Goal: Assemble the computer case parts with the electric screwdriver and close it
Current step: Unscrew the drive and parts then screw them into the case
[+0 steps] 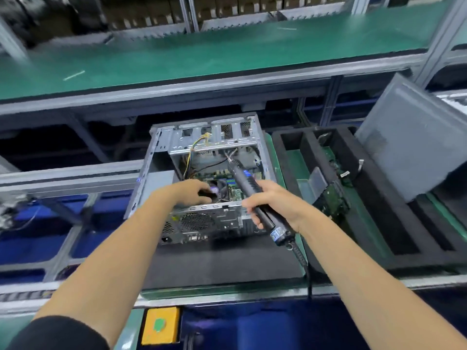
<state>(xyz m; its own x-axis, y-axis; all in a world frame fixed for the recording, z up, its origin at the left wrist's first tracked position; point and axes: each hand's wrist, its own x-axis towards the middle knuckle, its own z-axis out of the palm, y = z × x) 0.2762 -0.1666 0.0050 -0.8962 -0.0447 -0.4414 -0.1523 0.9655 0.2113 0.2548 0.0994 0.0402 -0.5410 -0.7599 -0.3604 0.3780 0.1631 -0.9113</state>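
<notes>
An open computer case (161,147) lies on its side on a black mat, its motherboard (225,176) and coloured wires exposed. My right hand (274,202) grips the black electric screwdriver (243,179), whose tip points down into the far inner part of the case. My left hand (189,192) reaches over the case's rear edge into the inside, fingers curled on a dark part near the fan; what it holds is partly hidden. The grey side panel (414,145) leans upright at the right.
A black foam tray (394,238) right of the case holds circuit boards (332,198) in its slots. A green conveyor shelf (202,54) runs behind. The screwdriver's cable (307,271) hangs over the front rail. A yellow box with a green button (159,325) sits below.
</notes>
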